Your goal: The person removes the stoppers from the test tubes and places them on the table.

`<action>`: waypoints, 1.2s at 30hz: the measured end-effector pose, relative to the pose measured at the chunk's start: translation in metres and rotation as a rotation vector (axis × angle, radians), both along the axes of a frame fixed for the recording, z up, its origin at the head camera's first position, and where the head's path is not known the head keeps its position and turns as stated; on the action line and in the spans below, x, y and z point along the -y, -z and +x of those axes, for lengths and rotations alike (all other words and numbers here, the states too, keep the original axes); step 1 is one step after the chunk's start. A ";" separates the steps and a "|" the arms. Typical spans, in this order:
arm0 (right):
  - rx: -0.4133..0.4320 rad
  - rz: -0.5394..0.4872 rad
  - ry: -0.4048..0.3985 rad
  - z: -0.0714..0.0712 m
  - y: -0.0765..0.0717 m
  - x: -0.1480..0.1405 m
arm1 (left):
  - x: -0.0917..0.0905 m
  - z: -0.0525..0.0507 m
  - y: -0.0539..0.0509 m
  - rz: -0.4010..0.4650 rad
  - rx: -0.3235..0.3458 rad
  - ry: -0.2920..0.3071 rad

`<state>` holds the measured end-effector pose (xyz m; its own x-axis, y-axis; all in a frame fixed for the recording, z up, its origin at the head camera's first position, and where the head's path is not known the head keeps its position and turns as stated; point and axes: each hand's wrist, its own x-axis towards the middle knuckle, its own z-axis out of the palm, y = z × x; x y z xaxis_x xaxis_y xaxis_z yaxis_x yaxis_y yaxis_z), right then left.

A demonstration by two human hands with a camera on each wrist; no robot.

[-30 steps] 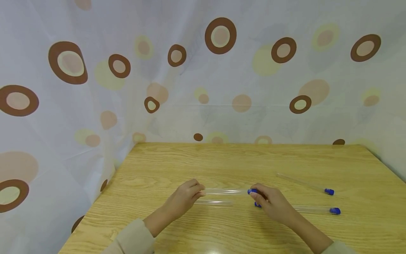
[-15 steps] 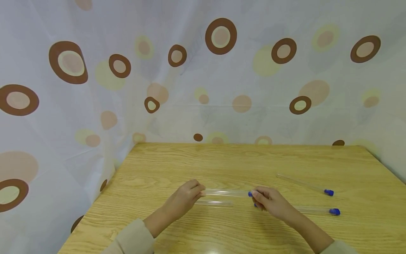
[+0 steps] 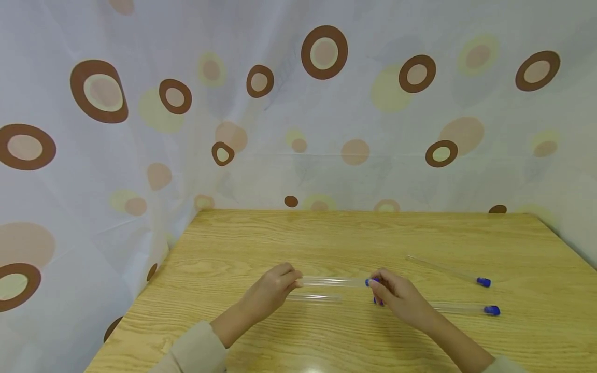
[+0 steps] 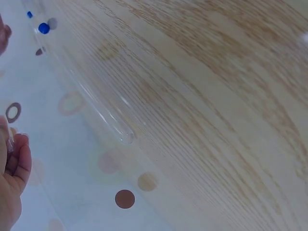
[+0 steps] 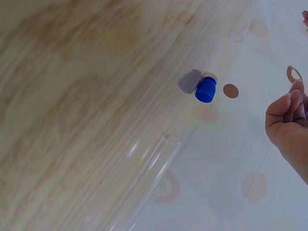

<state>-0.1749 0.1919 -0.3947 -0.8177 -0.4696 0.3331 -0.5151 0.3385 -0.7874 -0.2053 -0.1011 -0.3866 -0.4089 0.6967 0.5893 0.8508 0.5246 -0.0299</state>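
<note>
Spotted cloth point(image 3: 116, 171) at left and along the back of the wood table point(image 3: 289, 238). Left hand point(image 3: 274, 287): fingers bent, pinching left end of a clear tube point(image 3: 332, 282) held level above the table. Second clear tube point(image 3: 314, 298) lies on the table just nearer the person. Blue cap point(image 3: 367, 283) at held tube's right end; can't tell how far it's on. Loose blue cap point(image 3: 378, 301) on table, partly behind the right hand point(image 3: 404, 300), whose thumb and fingers pinch the upper cap. Farther right, two more clear tubes point(image 3: 459, 307) lie apart, each blue-capped at its right end.
</note>
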 end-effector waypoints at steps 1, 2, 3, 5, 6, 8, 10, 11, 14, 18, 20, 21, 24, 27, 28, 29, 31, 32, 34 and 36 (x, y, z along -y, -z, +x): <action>-0.019 0.013 0.009 0.001 0.000 0.000 | 0.000 0.000 0.000 0.002 0.006 0.003; -0.033 0.024 0.017 0.001 0.000 0.000 | 0.001 0.000 0.000 0.005 0.011 0.005; -0.046 0.035 0.028 0.001 0.000 0.000 | 0.001 0.000 0.000 0.008 0.015 0.006; -0.071 0.054 0.056 0.002 0.000 0.001 | 0.001 0.000 -0.001 0.019 0.021 0.010; -0.082 0.058 0.070 0.003 0.000 0.002 | 0.001 0.000 -0.001 0.022 0.020 0.011; -0.098 0.063 0.097 0.004 0.000 0.004 | 0.002 0.000 -0.001 0.031 0.016 0.011; -0.115 0.071 0.123 0.004 0.000 0.006 | 0.002 0.000 0.000 0.040 0.013 0.011; -0.119 0.074 0.135 0.004 0.001 0.006 | 0.002 0.000 0.000 0.044 0.013 0.011; -0.112 0.083 0.166 0.004 0.001 0.007 | 0.001 0.001 0.001 0.054 0.012 0.008; -0.095 0.074 0.175 0.002 0.001 0.007 | 0.000 0.002 0.001 0.054 -0.004 -0.005; -0.077 0.061 0.158 0.001 0.001 0.006 | 0.000 0.001 0.001 0.057 -0.018 -0.009; -0.062 0.055 0.149 0.001 0.001 0.006 | 0.000 0.001 0.002 0.059 -0.027 -0.010; -0.003 0.046 0.131 0.001 0.000 0.006 | 0.000 0.000 0.002 0.060 -0.060 -0.006; 0.066 0.029 0.106 -0.001 -0.001 0.006 | 0.000 -0.002 0.004 0.053 -0.093 -0.003; 0.091 0.026 0.095 -0.001 -0.001 0.006 | 0.001 -0.002 0.004 0.049 -0.102 -0.003; 0.121 0.019 0.080 -0.002 -0.002 0.005 | 0.001 -0.002 0.004 0.045 -0.109 -0.004; 0.166 -0.003 0.033 -0.003 -0.002 0.004 | 0.001 -0.002 0.004 0.038 -0.113 -0.004; 0.163 -0.010 0.007 -0.003 -0.002 0.004 | 0.002 -0.002 0.004 0.036 -0.113 -0.004; 0.134 -0.006 -0.029 -0.003 0.000 0.003 | 0.002 -0.002 0.004 0.032 -0.105 -0.003; 0.059 0.010 -0.045 -0.002 0.001 0.002 | 0.003 -0.002 0.004 0.030 -0.092 -0.001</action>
<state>-0.1773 0.1899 -0.3959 -0.8138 -0.5095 0.2796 -0.4825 0.3242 -0.8137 -0.2074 -0.1044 -0.3908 -0.3527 0.6775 0.6455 0.8445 0.5275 -0.0922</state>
